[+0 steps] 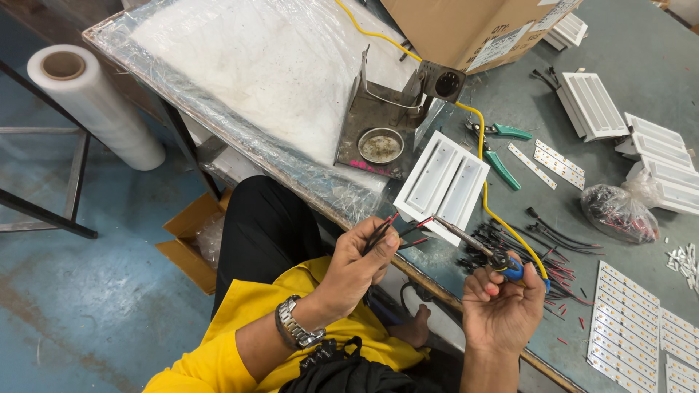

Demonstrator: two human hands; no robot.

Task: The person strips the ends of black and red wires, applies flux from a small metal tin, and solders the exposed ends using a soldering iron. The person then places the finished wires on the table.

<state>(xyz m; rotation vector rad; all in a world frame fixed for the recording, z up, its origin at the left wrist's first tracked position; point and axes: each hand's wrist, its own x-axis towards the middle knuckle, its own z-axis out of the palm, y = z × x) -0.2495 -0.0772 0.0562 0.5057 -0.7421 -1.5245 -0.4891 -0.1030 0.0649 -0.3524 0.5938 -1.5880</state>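
My left hand, with a metal watch on the wrist, pinches a thin red and black wire pair between thumb and fingers. My right hand grips the blue handle of a soldering iron. The iron's tip points left and sits close to the bared ends of the wires. A yellow cord runs from the iron across the table. A white rectangular light housing lies just beyond the wire ends.
A metal soldering stand with a round dish sits behind the housing. Green-handled pliers, loose red and black wires, LED strip panels, more white housings, a bagged wire bundle and a cardboard box are on the grey table.
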